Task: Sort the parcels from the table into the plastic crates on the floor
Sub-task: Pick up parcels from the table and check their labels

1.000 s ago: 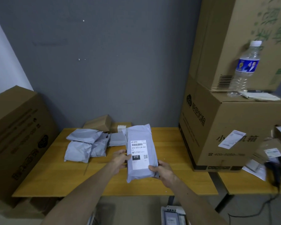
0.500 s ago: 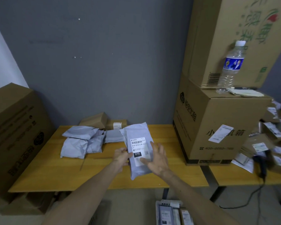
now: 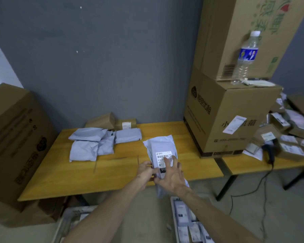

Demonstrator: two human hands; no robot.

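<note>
Centre frame, over the table's (image 3: 95, 172) front edge: parcel (image 3: 162, 146) pinched at its left side by left hand (image 3: 145, 171), right hand (image 3: 173, 178) spread across the label (image 3: 162, 156). Uncover the code, read, then lower gently into whichever of the crates (image 3: 172, 216) at frame bottom matches.

Five grey mailers (image 3: 83, 151), two small boxes (image 3: 101, 121), three large cartons (image 3: 235, 106) — one water bottle (image 3: 246, 57), two floor crates (image 3: 173, 207)

Grey parcel (image 3: 161, 146) with white barcoded label (image 3: 162, 155); yellow wooden table (image 3: 112, 174); brown cartons (image 3: 235, 106); crate (image 3: 172, 213) seemingly pale grey.
</note>
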